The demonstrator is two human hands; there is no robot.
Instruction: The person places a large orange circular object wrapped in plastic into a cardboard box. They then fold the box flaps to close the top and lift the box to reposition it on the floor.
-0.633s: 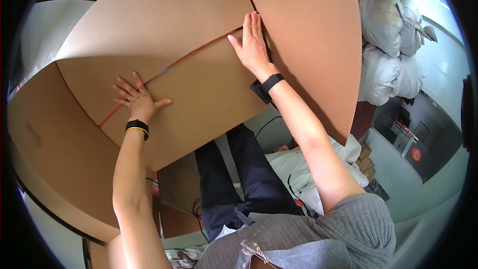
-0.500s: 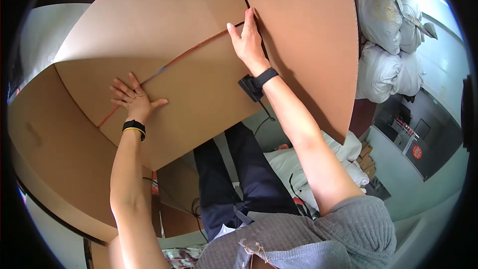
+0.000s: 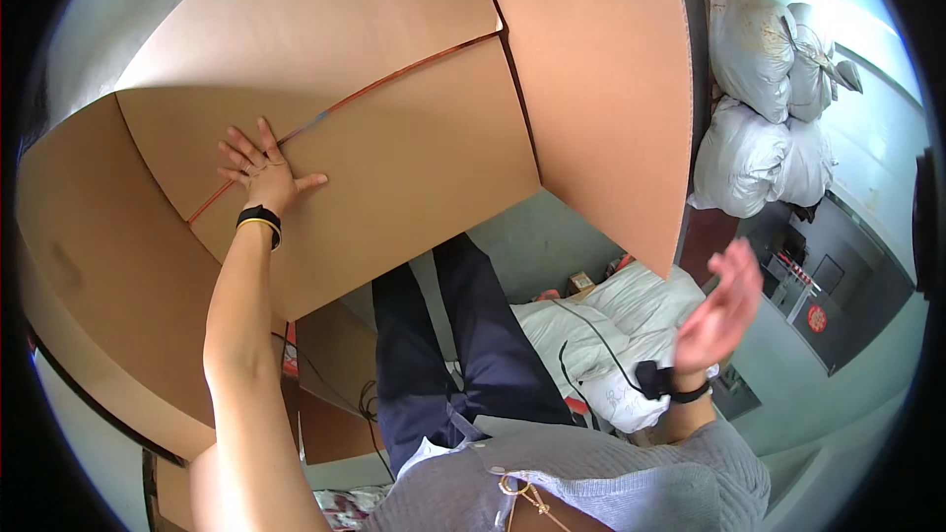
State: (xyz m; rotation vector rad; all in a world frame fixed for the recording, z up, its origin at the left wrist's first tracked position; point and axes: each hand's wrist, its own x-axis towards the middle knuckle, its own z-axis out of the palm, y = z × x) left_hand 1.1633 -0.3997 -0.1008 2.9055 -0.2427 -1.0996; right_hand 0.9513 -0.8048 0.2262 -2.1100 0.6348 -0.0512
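A large brown cardboard box (image 3: 414,148) fills the upper left and middle. Two of its flaps meet along a slanting seam (image 3: 355,96), where a thin red-orange line with a bluish spot shows. My left hand (image 3: 268,177) lies flat on the near flap with fingers spread, the fingertips reaching the seam. On the right, a wide side flap (image 3: 601,69) stands folded outward; another side flap (image 3: 108,266) spreads out at the left. My right hand (image 3: 724,310) is in the air beyond the right flap's lower corner, touching nothing. It is blurred, with its fingers loosely extended and nothing visible in them.
Several stuffed white sacks (image 3: 754,49) are stacked at the upper right. More white sacks (image 3: 631,315) lie on the floor beside my legs (image 3: 473,335). A black cable (image 3: 596,325) runs toward my right wrist. An open brown carton (image 3: 340,424) sits low at the left.
My right hand has left the seam's right end and swung down and right, off the box. My left hand stays pressed on the flap.
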